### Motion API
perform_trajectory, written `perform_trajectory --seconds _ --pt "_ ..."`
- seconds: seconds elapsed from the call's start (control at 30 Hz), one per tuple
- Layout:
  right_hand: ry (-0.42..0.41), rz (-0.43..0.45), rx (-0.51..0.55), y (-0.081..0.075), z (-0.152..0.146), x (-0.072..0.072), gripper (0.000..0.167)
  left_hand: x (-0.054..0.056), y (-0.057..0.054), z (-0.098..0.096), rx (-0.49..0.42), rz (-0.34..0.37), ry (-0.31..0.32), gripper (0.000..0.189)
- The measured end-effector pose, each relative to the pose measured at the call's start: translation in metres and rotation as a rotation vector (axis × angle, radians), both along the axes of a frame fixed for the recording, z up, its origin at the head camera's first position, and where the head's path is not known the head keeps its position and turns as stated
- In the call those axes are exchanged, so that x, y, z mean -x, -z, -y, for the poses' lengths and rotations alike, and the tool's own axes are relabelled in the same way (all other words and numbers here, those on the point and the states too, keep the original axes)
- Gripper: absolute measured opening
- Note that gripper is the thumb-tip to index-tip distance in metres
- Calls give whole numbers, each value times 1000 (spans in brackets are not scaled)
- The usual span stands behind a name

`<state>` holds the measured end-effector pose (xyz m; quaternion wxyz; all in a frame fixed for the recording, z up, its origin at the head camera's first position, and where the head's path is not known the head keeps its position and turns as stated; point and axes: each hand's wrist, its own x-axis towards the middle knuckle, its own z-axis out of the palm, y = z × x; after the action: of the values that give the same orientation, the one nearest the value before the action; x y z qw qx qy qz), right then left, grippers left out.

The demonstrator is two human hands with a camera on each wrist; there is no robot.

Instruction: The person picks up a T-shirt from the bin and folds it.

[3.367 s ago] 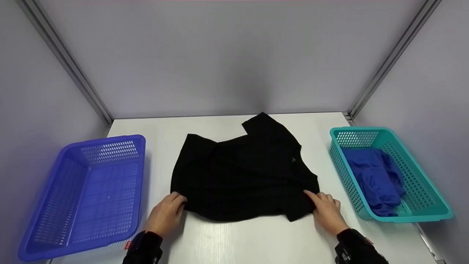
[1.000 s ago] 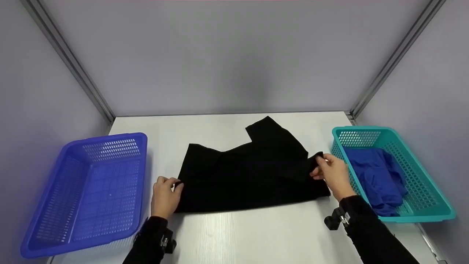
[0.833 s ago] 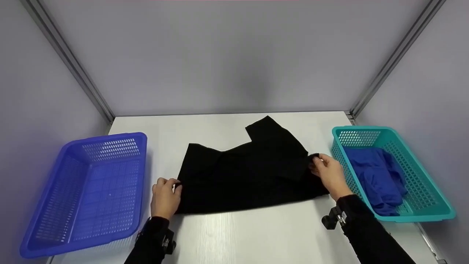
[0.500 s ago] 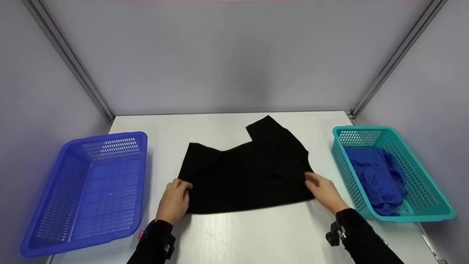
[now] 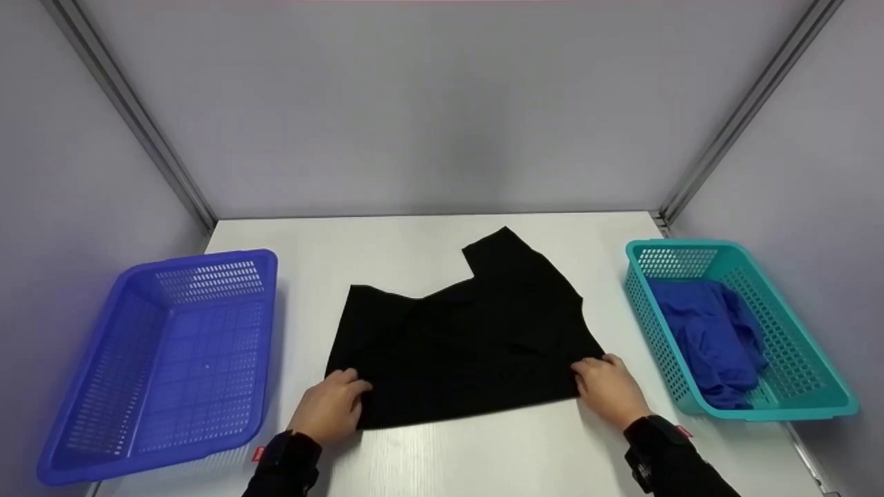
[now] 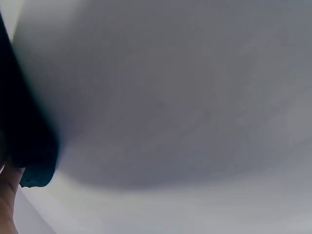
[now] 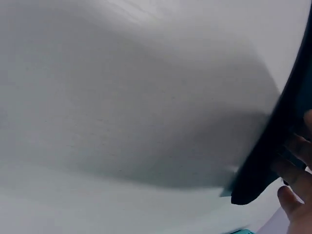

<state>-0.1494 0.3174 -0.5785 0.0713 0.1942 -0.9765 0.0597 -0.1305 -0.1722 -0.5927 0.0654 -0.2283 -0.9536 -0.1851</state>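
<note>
A black T-shirt lies on the white table, its near side folded over into a straight edge. One short sleeve points toward the back wall. My left hand grips the near left corner, by the hem. At the near right corner, by the neck end, my right hand holds the cloth. Dark cloth sits above my left thumb in the left wrist view. The right wrist view has my right fingers around the folded edge.
A blue plastic basket with nothing in it stands on the left. On the right is a teal basket holding a crumpled blue garment. Grey wall panels enclose the table at the back and sides.
The near side of the T-shirt was folded over, away from me. Since then my right hand let go, took hold lower at the near corner, and both hands drew the shirt toward me.
</note>
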Motion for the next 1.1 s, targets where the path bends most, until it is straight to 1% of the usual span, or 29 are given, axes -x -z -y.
perform_trajectory --seconds 0.07,0.1,0.17,0.2,0.27,0.4,0.43,0.47,0.53,0.63,0.7,0.77,0.83,0.9,1.0,1.1 --pt "-5 -58 -39 3 3 -1 8 -3 1 1 -14 40 19 14" --pt "-4 -69 -52 4 5 -1 10 -4 2 1 -23 61 27 14" --pt "6 -56 -65 4 9 -1 14 -4 1 0 -47 88 34 13" --pt "7 -36 -66 5 11 0 15 -4 1 0 -57 87 26 12" --pt "0 3 -59 5 16 2 15 -1 2 -1 -68 45 -1 12" --pt "-49 43 -12 5 26 8 11 10 2 -3 -83 -91 -71 17" --pt "-59 53 6 5 28 9 15 14 1 -3 -86 -110 -82 21" --pt "-65 71 28 4 30 10 22 18 1 -3 -92 -118 -92 25" --pt "-68 132 76 3 33 11 42 24 -2 -4 -114 -87 -107 38" --pt "-54 235 132 2 34 11 68 31 -6 -6 -141 16 -139 53" --pt "-34 285 149 4 34 10 70 33 -9 -8 -160 94 -151 59" --pt "-18 295 144 6 33 9 66 34 -9 -8 -149 154 -154 60" --pt "1 277 112 8 33 7 58 32 -8 -8 -102 203 -159 59" --pt "13 228 70 8 33 6 51 31 -5 -7 -39 225 -169 58" --pt "9 104 -4 7 33 6 44 30 2 -5 60 220 -216 58" --pt "2 -1 -75 6 35 8 41 31 6 -6 95 196 -264 60"
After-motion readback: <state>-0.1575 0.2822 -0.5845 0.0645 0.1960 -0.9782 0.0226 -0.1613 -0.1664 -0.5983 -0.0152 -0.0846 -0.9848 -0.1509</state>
